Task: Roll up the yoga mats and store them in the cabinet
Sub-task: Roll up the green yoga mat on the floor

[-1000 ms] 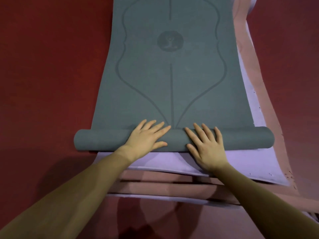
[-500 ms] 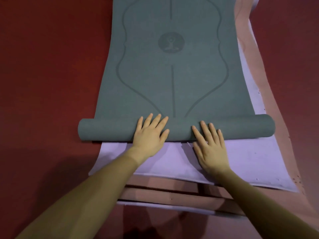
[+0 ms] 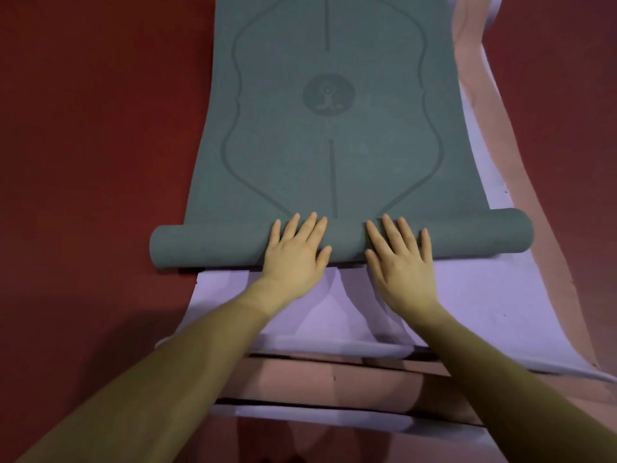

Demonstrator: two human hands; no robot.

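A grey-green yoga mat (image 3: 334, 135) with a printed line pattern lies on top of a stack of mats, its near end wound into a roll (image 3: 207, 245) that runs across the view. My left hand (image 3: 293, 252) presses flat on the roll left of centre, fingers straight. My right hand (image 3: 400, 259) presses on it right of centre, fingers spread. A lilac mat (image 3: 484, 295) lies directly beneath, and a pink mat (image 3: 334, 379) shows under that. No cabinet is in view.
Red floor (image 3: 83, 145) surrounds the stack on both sides. The lilac and pink mats stick out past the grey-green mat along the right edge (image 3: 494, 145). Another lilac mat edge (image 3: 300, 412) shows at the near end of the stack.
Both hands have pushed the roll away from me along the mat. The roll has grown thicker, and more of the lilac mat is uncovered behind it.
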